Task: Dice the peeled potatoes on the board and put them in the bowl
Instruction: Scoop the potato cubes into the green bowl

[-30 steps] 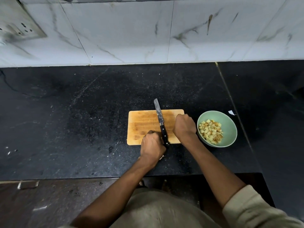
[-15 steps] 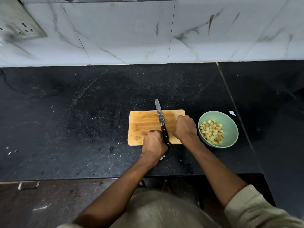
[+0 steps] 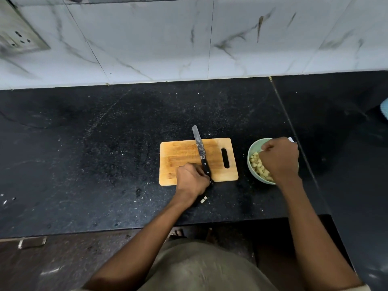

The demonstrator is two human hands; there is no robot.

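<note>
Nearest, 2 stray potato cubes (image 3: 203,199) lie on the black counter (image 3: 105,164), just in front of the board's near edge & right beside the left wrist. Left hand (image 3: 192,181) sits at the near edge of the wooden cutting board (image 3: 180,154), fingers curled round the black handle of the knife (image 3: 200,150); blade lies across the board, tip pointing away & sticking out past the far edge. Board's handle slot is at its right end; no potato visible on the board surface. Right of the board, apart from it, green bowl (image 3: 251,160) holds diced potato (image 3: 257,163). Right hand (image 3: 279,158) hovers over the bowl w/ fingers curled; can't tell if it holds any pieces. Farthest back, white marble-look wall tiles (image 3: 168,38), w/ a socket plate (image 3: 19,38) at far left.
</note>
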